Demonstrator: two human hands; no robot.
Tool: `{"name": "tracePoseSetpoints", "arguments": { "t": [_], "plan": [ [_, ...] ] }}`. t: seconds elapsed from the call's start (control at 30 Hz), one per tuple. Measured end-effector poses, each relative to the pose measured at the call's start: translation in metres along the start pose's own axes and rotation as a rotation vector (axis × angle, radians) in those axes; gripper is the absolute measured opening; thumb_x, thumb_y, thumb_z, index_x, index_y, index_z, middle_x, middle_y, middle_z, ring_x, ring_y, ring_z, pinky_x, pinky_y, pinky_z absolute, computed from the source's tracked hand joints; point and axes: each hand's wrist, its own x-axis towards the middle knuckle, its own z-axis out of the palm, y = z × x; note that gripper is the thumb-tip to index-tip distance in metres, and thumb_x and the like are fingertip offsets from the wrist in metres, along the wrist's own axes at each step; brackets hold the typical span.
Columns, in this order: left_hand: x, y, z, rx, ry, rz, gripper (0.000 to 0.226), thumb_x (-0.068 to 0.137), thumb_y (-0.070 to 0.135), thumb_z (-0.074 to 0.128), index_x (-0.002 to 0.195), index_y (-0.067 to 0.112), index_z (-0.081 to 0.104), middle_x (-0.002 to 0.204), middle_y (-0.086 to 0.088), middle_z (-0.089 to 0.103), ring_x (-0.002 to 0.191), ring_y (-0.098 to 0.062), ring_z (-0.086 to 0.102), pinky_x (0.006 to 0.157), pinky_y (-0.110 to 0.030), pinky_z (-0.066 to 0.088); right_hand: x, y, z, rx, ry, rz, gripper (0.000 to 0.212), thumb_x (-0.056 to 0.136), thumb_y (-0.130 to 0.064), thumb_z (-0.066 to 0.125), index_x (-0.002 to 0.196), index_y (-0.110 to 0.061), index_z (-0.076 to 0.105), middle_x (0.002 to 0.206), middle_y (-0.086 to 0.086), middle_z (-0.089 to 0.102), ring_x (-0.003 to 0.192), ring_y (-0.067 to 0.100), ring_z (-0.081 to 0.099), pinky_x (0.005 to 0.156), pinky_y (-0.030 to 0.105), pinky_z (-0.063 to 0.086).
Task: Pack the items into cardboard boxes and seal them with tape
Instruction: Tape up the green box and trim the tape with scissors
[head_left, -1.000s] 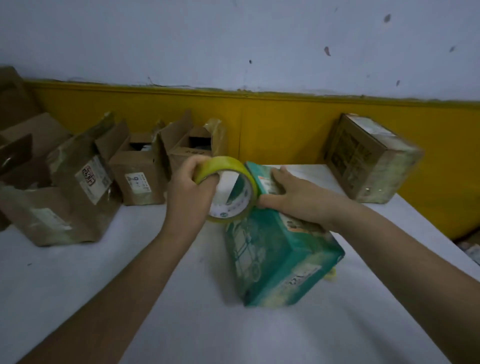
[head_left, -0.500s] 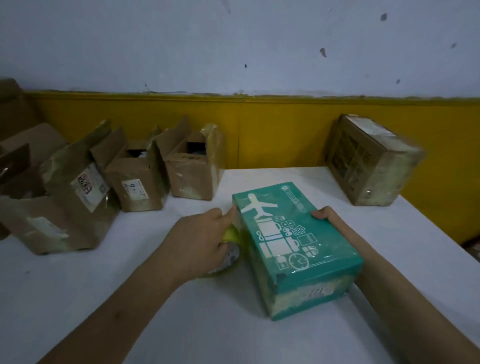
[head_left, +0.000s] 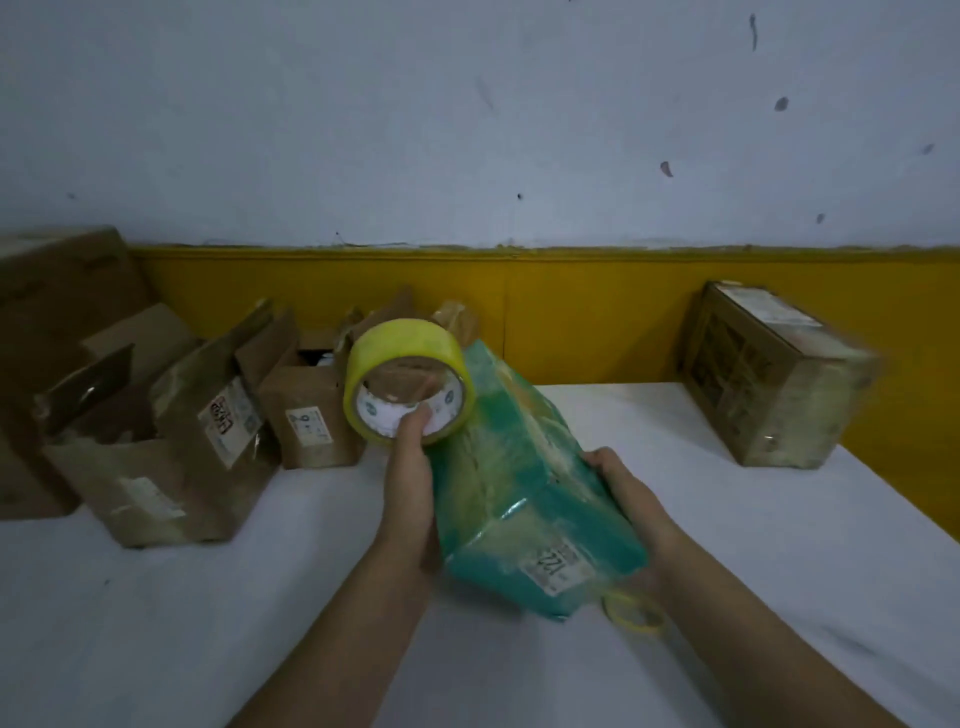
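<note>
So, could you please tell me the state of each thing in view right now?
Tape roll: held up by left hand.
Teal box: taped, tilted, gripped by right hand.
Left boxes: flaps open.
Right box: taped shut, resting on table.
Tape ring: lying on table.

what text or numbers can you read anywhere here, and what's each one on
"122", as far as it can be read, turned sideways: white label on the teal box
"9", apparently: white sticker on the small brown box
Too blurred to read: red-and-black sticker on the large open box; the core print of the tape roll; the dark print on the taped box at right
</note>
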Motion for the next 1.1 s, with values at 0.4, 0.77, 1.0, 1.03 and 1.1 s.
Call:
{"name": "tracePoseSetpoints", "arguments": {
  "t": [0.4,0.77,1.0,1.03,1.1],
  "plan": [
    [0.013,0.014,0.005,0.431,0.118,0.197,0.014,0.100,0.032,0.052,0.105,0.025,0.063,0.104,-0.003,0.068,0.093,-0.025,0.067,0.077,-0.039,0.057,0.005,-0.013,0.054,-0.375,-0.167,-0.005,0.072,0.089,-0.073,0.035,0.117,-0.016,0.070,0.109,0.009,0.074,0.101,0.023,0.071,0.078,0.031,0.058],
    [-0.001,0.084,-0.034,0.680,0.013,0.499,0.020,0.094,0.011,0.053,0.099,0.027,0.064,0.089,0.013,0.071,0.080,-0.003,0.067,0.066,-0.020,0.052,0.010,-0.027,0.055,-0.399,-0.079,-0.124,0.031,0.101,-0.021,0.052,0.130,-0.026,0.061,0.107,0.006,0.075,0.097,0.026,0.072,0.072,0.035,0.061],
    [-0.022,0.047,-0.115,1.108,0.059,0.513,0.019,0.085,0.009,0.048,0.096,0.020,0.059,0.091,-0.001,0.062,0.083,-0.010,0.057,0.069,-0.010,0.042,0.005,-0.029,0.048,-0.382,-0.055,-0.141,0.031,0.101,-0.025,0.053,0.124,-0.041,0.065,0.120,-0.002,0.069,0.094,0.024,0.073,0.073,0.037,0.061],
    [-0.022,0.035,-0.114,1.167,0.045,0.515,0.019,0.090,0.010,0.046,0.101,0.016,0.059,0.095,-0.003,0.061,0.085,-0.012,0.056,0.071,-0.011,0.040,0.002,-0.027,0.051,-0.421,-0.041,-0.169,0.030,0.102,-0.026,0.051,0.122,-0.042,0.066,0.121,-0.004,0.068,0.095,0.021,0.073,0.074,0.036,0.060],
    [-0.018,0.025,-0.113,1.254,0.036,0.574,0.014,0.095,0.013,0.044,0.099,0.012,0.057,0.095,-0.003,0.060,0.088,-0.018,0.056,0.072,-0.022,0.039,-0.002,-0.026,0.058,-0.706,0.030,-0.290,0.029,0.103,-0.030,0.048,0.121,-0.045,0.066,0.127,-0.007,0.065,0.098,0.014,0.070,0.082,0.032,0.057]
  ]
}}
